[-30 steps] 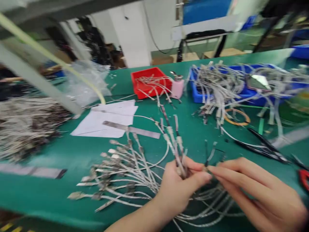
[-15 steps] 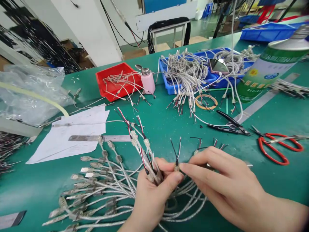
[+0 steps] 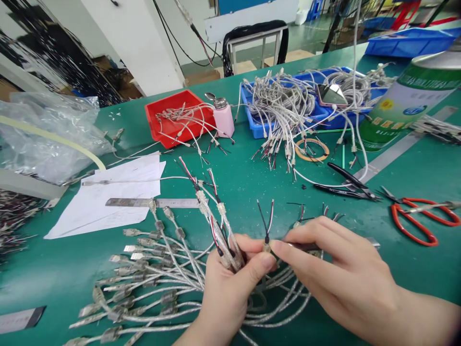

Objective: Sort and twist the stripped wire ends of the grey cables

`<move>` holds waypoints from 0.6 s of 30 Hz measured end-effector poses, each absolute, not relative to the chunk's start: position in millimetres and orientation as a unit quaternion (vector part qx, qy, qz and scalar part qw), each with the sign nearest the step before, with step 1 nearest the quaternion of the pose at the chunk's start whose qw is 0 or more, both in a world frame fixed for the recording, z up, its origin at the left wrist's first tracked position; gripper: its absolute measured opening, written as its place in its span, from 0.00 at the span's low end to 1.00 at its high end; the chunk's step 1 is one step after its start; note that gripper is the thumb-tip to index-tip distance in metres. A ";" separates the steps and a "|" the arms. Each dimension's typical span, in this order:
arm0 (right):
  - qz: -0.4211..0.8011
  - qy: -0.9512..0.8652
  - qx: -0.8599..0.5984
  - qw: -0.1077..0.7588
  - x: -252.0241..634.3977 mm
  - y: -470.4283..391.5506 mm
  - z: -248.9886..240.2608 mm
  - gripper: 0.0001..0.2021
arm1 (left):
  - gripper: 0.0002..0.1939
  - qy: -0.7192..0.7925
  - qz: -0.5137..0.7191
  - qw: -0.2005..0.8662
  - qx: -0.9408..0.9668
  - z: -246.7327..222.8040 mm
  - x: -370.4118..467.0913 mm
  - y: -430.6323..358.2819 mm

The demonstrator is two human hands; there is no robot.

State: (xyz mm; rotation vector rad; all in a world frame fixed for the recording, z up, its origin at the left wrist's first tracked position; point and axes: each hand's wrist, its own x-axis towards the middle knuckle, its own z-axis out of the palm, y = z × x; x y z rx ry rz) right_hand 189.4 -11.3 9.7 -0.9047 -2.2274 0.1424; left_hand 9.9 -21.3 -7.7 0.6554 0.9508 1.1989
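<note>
My left hand (image 3: 234, 283) is closed round several clear-jacketed cables (image 3: 225, 240), whose stripped ends with red, white and black wires point up. Its thumb and forefinger pinch one more cable end (image 3: 267, 246), with black, white and red wires fanned above it. My right hand (image 3: 334, 269) touches that cable end with a fingertip and holds a thin dark metal tool (image 3: 306, 247), mostly hidden by the fingers. USB plugs (image 3: 135, 256) on the other cable ends spread over the green table at the left.
A steel ruler (image 3: 180, 203) lies partly on white papers (image 3: 108, 216). Behind are a red tray (image 3: 158, 115), a pink bottle (image 3: 224, 120) and a blue tray (image 3: 256, 130) of cables. Black cutters (image 3: 355, 182), red-handled scissors (image 3: 414, 228) and a large can (image 3: 399, 101) are at the right.
The view has shifted slightly, so the table items appear a little further right. The dark metal tool in my right hand shows more now. Both hands keep nearly the same pose.
</note>
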 end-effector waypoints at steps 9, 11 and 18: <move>0.063 -0.859 -0.355 0.363 190.5 -11.0 13.1 0.15 | 0.06 0.430 0.526 0.680 0.276 -4.0 11.0 -22.8; 0.065 -0.860 -0.354 0.361 190.9 -11.2 13.1 0.16 | 0.06 0.431 0.528 0.678 0.276 -3.7 11.2 -22.3; 0.069 -0.860 -0.351 0.363 190.8 -11.9 10.3 0.15 | 0.06 0.430 0.516 0.682 0.290 -5.4 9.7 -24.8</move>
